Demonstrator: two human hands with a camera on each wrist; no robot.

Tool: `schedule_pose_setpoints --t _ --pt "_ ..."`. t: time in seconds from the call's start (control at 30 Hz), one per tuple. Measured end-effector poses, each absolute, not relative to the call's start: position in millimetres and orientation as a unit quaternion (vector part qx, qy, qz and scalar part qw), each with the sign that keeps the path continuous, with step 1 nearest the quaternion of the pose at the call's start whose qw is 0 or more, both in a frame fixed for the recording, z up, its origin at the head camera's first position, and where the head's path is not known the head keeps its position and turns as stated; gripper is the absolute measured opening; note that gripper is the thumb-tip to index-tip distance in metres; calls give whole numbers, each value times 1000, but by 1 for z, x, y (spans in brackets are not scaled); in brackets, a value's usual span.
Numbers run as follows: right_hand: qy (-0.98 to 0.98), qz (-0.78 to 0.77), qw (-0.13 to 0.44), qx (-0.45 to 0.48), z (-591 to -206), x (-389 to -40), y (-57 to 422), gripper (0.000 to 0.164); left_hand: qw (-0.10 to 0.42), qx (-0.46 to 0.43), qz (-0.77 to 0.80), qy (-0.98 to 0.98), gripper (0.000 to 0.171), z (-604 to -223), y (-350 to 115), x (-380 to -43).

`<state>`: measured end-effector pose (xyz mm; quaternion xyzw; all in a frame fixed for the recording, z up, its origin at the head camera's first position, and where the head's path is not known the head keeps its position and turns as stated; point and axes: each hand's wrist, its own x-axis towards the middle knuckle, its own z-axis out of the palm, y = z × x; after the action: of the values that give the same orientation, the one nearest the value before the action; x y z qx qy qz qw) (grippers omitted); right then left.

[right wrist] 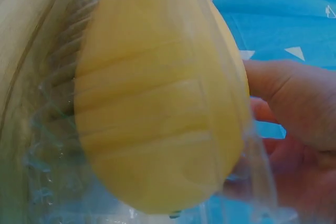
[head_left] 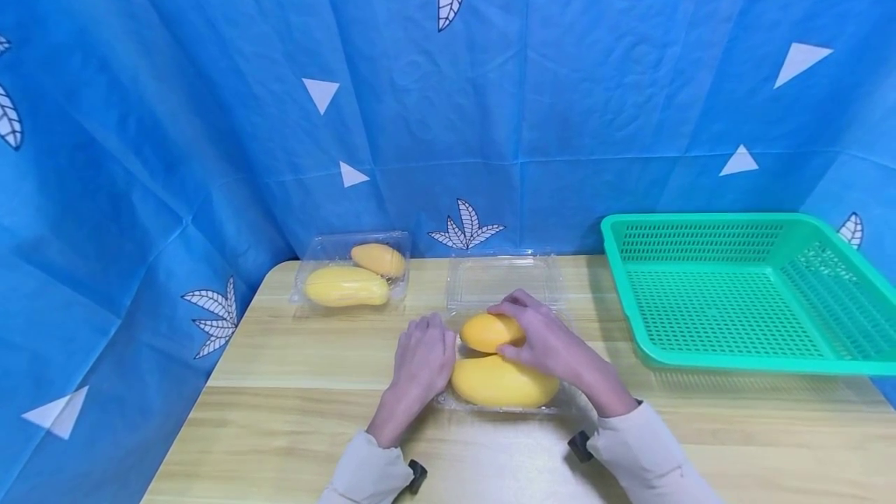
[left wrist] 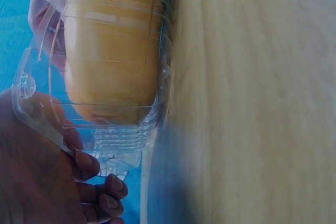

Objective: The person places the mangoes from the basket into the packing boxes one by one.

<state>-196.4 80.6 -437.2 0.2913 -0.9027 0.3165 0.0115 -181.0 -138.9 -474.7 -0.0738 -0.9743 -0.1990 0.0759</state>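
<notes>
An open clear plastic clamshell box (head_left: 483,408) stands on the table in the head view, its lid (head_left: 501,283) folded back toward the curtain. A large yellow mango (head_left: 502,382) lies in the near half of the box. Behind it is a smaller mango (head_left: 483,332), gripped between the thumb and fingers of my right hand (head_left: 547,339). At the box's left side, my left hand (head_left: 423,358) pinches the rim (left wrist: 46,129), seen in the left wrist view. Through the clear wall, the right wrist view shows the large mango (right wrist: 152,103) up close.
A second clear box (head_left: 301,282) at the back left holds a long yellow fruit (head_left: 346,287) and a smaller orange-yellow fruit (head_left: 378,260). On the right stands a green plastic basket (head_left: 626,309). A blue curtain (head_left: 595,84) hangs behind the wooden table (head_left: 294,426).
</notes>
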Motion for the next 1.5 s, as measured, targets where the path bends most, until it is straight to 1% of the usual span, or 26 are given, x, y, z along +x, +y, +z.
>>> schedule_pose_setpoints --t 0.13,0.53,0.8,0.87,1.03,1.1,1.27,1.5 --pt "-903 319 19 287 -438 -197 79 52 78 -75 -198 -974 24 -474 -139 -182" --pt "-902 309 3 302 -438 -198 75 41 86 -79 -203 -972 26 -473 -139 -183" --pt "-897 333 15 290 -434 -200 78 35 97 -81 -208 -970 25 -474 -140 -182" --pt "-896 352 30 270 -432 -202 84 32 94 -81 -209 -970 25 -474 -140 -182" --pt "-883 417 105 191 -428 -212 104 26 87 -78 -207 -971 24 -475 -142 -182" --pt "-873 445 122 161 -429 -217 111 25 88 -77 -209 -971 24 -475 -142 -182" --pt "-865 478 116 95 -439 -226 125 32 90 -76 -209 -971 23 -475 -144 -182" --pt "-866 496 53 37 -448 -230 137 48 99 -81 -194 -973 24 -475 -145 -182"
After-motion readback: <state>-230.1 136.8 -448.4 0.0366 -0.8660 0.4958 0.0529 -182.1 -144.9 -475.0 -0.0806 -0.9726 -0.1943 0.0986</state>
